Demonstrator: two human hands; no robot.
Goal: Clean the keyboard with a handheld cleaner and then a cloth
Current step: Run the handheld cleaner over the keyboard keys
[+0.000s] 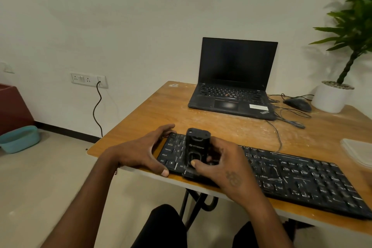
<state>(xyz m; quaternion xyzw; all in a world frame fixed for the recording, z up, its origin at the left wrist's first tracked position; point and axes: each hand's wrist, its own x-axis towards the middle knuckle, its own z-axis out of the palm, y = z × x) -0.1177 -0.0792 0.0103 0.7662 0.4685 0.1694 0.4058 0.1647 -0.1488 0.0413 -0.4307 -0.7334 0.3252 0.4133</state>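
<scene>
A dusty black keyboard (291, 177) lies along the near edge of the wooden table (161, 110). My right hand (223, 165) grips a black handheld cleaner (196, 145) standing upright on the keyboard's left part, thumb on its front. My left hand (145, 149) holds the keyboard's left end, with the fingers curled over the far corner and the thumb at the near edge. A pale folded cloth (358, 153) lies at the table's right edge.
An open black laptop (233, 86) stands at the back of the table, with a black mouse (298, 104) and loose cables to its right. A potted plant in a white pot (332, 96) occupies the far right corner. A teal tub (20, 139) sits on the floor, left.
</scene>
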